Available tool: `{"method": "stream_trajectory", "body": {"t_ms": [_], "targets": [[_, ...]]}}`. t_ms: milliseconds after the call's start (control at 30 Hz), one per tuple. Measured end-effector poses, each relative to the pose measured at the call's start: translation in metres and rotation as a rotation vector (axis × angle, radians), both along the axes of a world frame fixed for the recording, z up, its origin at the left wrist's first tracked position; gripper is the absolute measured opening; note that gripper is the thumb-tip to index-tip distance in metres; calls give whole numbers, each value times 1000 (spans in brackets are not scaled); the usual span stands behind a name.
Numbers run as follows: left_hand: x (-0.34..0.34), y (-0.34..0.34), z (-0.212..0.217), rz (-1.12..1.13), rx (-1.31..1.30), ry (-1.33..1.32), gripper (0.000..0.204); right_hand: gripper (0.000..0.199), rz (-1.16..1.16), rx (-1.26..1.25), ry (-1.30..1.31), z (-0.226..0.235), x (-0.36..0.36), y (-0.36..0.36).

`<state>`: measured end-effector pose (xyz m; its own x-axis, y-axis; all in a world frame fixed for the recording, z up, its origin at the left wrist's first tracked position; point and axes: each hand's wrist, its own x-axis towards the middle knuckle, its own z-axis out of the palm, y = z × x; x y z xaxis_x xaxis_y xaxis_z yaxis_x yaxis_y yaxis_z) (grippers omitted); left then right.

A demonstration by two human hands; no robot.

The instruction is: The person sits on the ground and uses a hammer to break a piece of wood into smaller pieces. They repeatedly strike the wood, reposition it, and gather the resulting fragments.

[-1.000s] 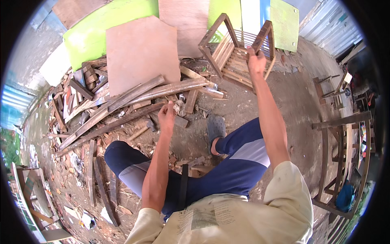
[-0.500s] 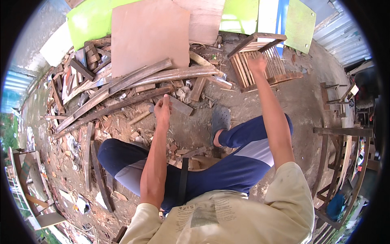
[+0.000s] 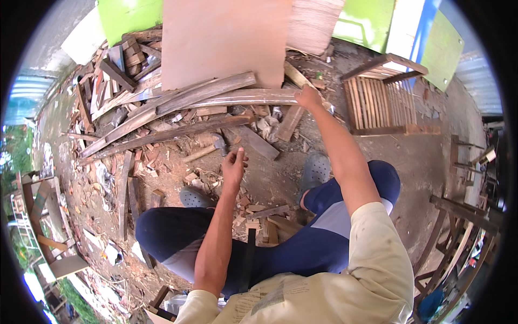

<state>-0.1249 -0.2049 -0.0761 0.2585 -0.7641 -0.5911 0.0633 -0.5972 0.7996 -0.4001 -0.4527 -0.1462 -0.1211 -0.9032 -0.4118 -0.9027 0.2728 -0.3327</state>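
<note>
Slanting dark plank (image 3: 183, 132): runs from nine o'clock up toward twelve, over wood scraps, lower than the other long timbers.
Left clog (image 3: 194, 197): grey, at eight o'clock, on the ground; half a second ago it was out of sight.
Hammer (image 3: 202, 153): on the ground between nine and ten o'clock, just below the dark plank, no hand on it.
Left hand (image 3: 234, 168): at nine o'clock, close to centre, narrow and half-curled, nothing seen in it; I cannot tell whether the fingertips meet.
Pale-edged plank (image 3: 248, 97): its right end reaches between twelve and one o'clock, below the pale brown board (image 3: 224, 46).
Right hand (image 3: 307, 97): at one o'clock, bunched over that end; contact or a grip cannot be told. The step in hand looks like reaching for the timber; the next move would call for fingers wrapped firmly round it and the loose pile kept from sliding.
Slatted wooden frame (image 3: 372, 103): at two o'clock, apparently standing on the ground, untouched. Half a second ago the right hand was at it; a second ago it was held up. Now the two are apart.
</note>
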Motion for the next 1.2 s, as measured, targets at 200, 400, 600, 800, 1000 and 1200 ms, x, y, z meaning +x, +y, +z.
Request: {"method": "stream_trajectory", "body": {"t_ms": [200,400,600,800,1000,1200], "targets": [[-3,-13,-5,74,64,29,45,96,-329,-316,-396,-56,23,-91],[28,-8,-24,140,122,-13,46,52,-267,-231,-1018,-26,82,-99],[12,-28,-22,148,38,19,45,35,-205,-566,-1133,76,97,-135],[11,-29,-33,95,11,6,46,32,-201,-853,-1099,223,104,-139],[15,-25,-28,78,-4,-2,48,28,-181,-1218,-1091,256,38,-166],[16,-24,-27,122,-8,-34,47,41,-349,-1174,-865,189,-30,-167]]}}
